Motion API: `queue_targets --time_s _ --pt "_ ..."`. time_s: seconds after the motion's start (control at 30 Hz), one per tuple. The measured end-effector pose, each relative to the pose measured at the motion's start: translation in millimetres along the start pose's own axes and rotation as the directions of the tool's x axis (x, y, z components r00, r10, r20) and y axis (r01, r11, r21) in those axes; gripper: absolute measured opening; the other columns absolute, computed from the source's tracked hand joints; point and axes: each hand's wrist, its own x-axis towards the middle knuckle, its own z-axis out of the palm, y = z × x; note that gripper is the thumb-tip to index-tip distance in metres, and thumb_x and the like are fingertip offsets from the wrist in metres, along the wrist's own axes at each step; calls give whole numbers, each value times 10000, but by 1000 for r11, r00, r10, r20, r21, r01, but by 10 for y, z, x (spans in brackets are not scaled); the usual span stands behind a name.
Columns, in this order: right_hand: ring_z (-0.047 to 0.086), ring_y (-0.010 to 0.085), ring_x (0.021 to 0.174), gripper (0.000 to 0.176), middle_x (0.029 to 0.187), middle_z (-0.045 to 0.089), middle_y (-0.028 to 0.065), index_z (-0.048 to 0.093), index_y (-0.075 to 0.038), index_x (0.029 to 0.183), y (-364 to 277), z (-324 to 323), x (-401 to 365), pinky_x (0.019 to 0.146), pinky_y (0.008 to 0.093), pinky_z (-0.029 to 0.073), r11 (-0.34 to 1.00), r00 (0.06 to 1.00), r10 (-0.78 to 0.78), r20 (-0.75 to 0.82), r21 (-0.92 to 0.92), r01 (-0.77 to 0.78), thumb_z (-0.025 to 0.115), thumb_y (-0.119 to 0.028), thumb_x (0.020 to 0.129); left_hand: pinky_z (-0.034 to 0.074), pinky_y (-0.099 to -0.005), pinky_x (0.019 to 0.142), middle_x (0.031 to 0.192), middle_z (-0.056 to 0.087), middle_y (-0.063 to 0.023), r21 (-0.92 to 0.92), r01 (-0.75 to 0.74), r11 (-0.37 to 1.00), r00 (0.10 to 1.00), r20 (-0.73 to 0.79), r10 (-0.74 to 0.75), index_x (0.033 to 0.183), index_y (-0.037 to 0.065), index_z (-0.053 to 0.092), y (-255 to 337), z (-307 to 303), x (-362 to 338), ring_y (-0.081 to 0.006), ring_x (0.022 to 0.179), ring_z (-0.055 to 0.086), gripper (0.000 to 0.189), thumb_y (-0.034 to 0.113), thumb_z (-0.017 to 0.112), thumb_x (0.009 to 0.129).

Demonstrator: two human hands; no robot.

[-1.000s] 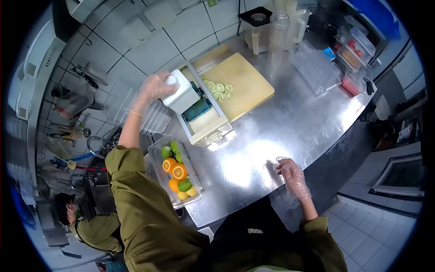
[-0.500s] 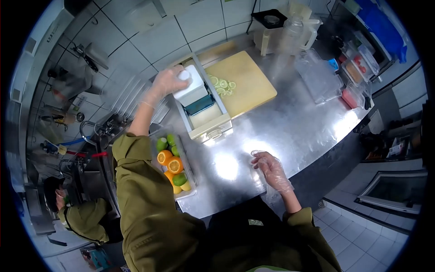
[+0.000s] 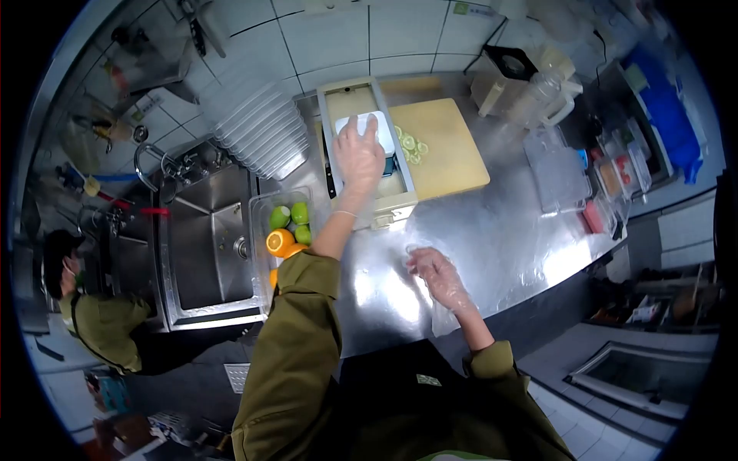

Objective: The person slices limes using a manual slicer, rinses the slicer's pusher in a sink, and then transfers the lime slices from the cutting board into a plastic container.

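Note:
My left hand (image 3: pixel 360 157), in a clear glove, lies over the top of a white food pusher (image 3: pixel 386 132), with its fingers bent onto it. The pusher sits on a mandoline slicer (image 3: pixel 357 100) with a pale frame, and part of the dark blade plate (image 3: pixel 389 167) shows beside it. Thin green lime slices (image 3: pixel 413 146) lie on the yellow cutting board (image 3: pixel 450 146) to the right of the slicer. My right hand (image 3: pixel 440 278), also gloved, hovers over the steel counter with loosely bent, parted fingers and nothing visible in it.
A clear tray (image 3: pixel 256 207) of limes and oranges stands left of the slicer, partly behind my left arm. Beyond are a sink (image 3: pixel 211 261) and stacked clear containers (image 3: pixel 261 131). A blender jug (image 3: pixel 542 100) and lidded boxes (image 3: pixel 557 173) stand right. Another person (image 3: pixel 104 323) is at far left.
The view has turned, so the counter appears shifted right and more of the sink shows. My left hand has gone from the pusher's left side to over its top, covering the round knob.

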Motion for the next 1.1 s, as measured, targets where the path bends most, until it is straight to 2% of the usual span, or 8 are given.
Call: queue_targets --time_s 0.13,0.3,0.47,0.6,0.7,0.93,1.03,1.1 --pt "588 317 1006 266 1046 615 178 548 -42 1112 -31 -212 708 894 374 440 952 977 -139 -162 -293 87 444 -213 937 410 -457 892 1197 514 -171 -59 164 985 964 -202 -172 1154 140 589 178 200 28 -345 1015 521 456 137 609 699" --pt "582 384 999 420 1101 597 244 500 -57 1210 176 -158 1743 882 446 439 834 941 -168 -295 -551 -23 502 -323 885 445 -448 835 1170 541 -155 82 167 982 943 -303 -135 1075 122 626 281 277 16 -344 987 537 398 165 576 682" --pt "585 427 953 479 1020 606 277 438 -55 1279 525 145 2126 831 500 447 933 934 20 -358 -329 -146 528 -260 855 459 -436 801 1160 566 -121 205 63 977 927 -375 19 1079 150 632 7 566 211 -310 964 568 409 180 521 686" --pt "614 412 765 548 819 629 231 389 -44 1325 446 104 2033 713 502 476 908 929 -115 -351 -416 -45 574 -199 834 454 -387 767 1147 602 -74 286 41 957 909 -408 83 1096 168 635 -150 863 519 -274 975 586 428 208 500 691" --pt "612 405 767 546 814 625 233 388 -28 1324 315 51 1963 707 493 472 932 952 -42 -302 -355 -72 569 -181 832 442 -378 770 1132 616 -38 263 31 964 900 -426 88 1083 168 640 -231 873 494 -235 963 596 421 200 490 690" --pt "612 407 801 540 931 631 245 418 -1 1298 482 114 2037 717 480 474 923 903 -198 -381 -381 41 587 -140 805 400 -426 840 1123 616 -58 240 115 964 892 -452 6 1062 144 640 -33 792 323 -287 1052 559 385 194 455 729" --pt "611 413 821 554 987 621 249 415 -2 1302 355 59 1992 726 480 476 950 923 -149 -355 -312 33 584 -123 788 365 -450 875 1171 578 -71 195 -23 981 838 -531 125 1089 125 614 -386 1135 496 -291 1110 514 418 192 471 703" --pt "607 419 823 601 1017 616 243 377 -3 1331 284 -45 2029 709 483 483 948 938 -141 -316 -315 36 574 -98 771 382 -446 832 1054 590 -76 237 61 970 852 -519 73 1040 134 618 -464 1290 807 -306 991 539 377 211 473 701"
